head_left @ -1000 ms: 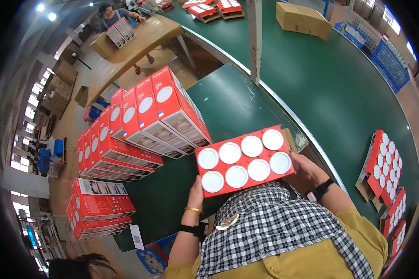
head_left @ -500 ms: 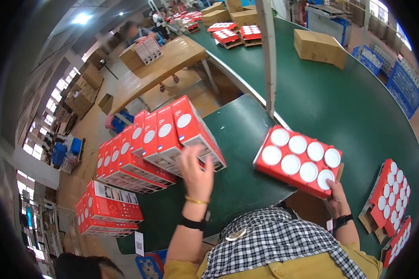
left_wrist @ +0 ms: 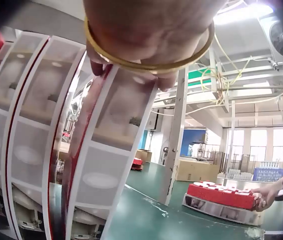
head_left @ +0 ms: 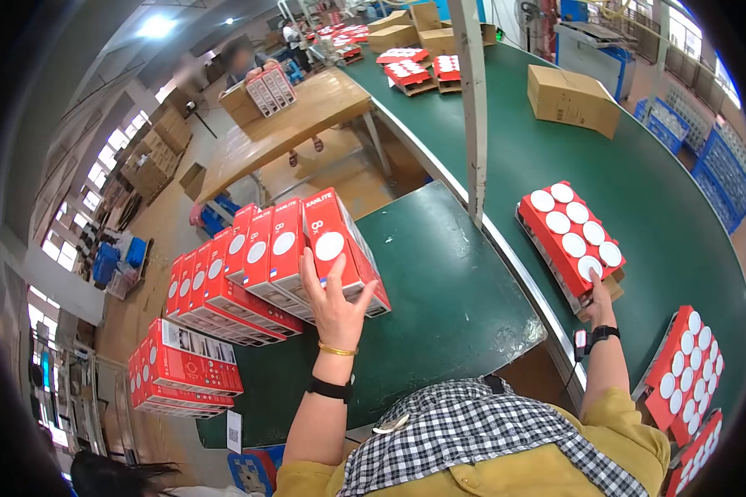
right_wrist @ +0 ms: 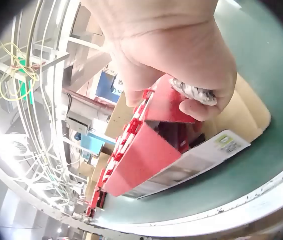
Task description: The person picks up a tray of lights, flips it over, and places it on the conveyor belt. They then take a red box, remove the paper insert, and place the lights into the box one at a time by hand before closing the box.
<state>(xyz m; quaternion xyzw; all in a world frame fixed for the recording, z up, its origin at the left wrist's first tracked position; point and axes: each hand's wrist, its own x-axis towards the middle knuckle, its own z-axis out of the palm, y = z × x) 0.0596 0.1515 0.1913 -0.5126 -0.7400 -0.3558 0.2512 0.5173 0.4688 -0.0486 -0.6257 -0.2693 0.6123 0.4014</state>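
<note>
The left hand (head_left: 336,313) grips the end carton (head_left: 329,244) of a row of upright red cartons; in the left wrist view its fingers straddle the top of that tilted carton (left_wrist: 106,145), apart from its neighbours. The right hand (head_left: 598,300) holds the near end of a red box (head_left: 568,224) with several white discs on top, lying on the long green surface (head_left: 506,124). In the right wrist view, this hand (right_wrist: 171,55) has curled fingers at the box's open end, beside a red flap (right_wrist: 144,160) and a brown cardboard flap (right_wrist: 246,105); a crumpled silvery piece (right_wrist: 194,92) shows at the fingers.
A white post (head_left: 475,116) stands at the edge between the smaller green table (head_left: 439,273) and the long surface. More red disc boxes (head_left: 688,373) lie at right, and a brown carton (head_left: 572,98) stands farther back. Another person is behind a wooden table (head_left: 307,108).
The left hand has let go of the disc box and moved left to take hold of the end carton. The right hand has carried the disc box rightward onto the long green surface.
</note>
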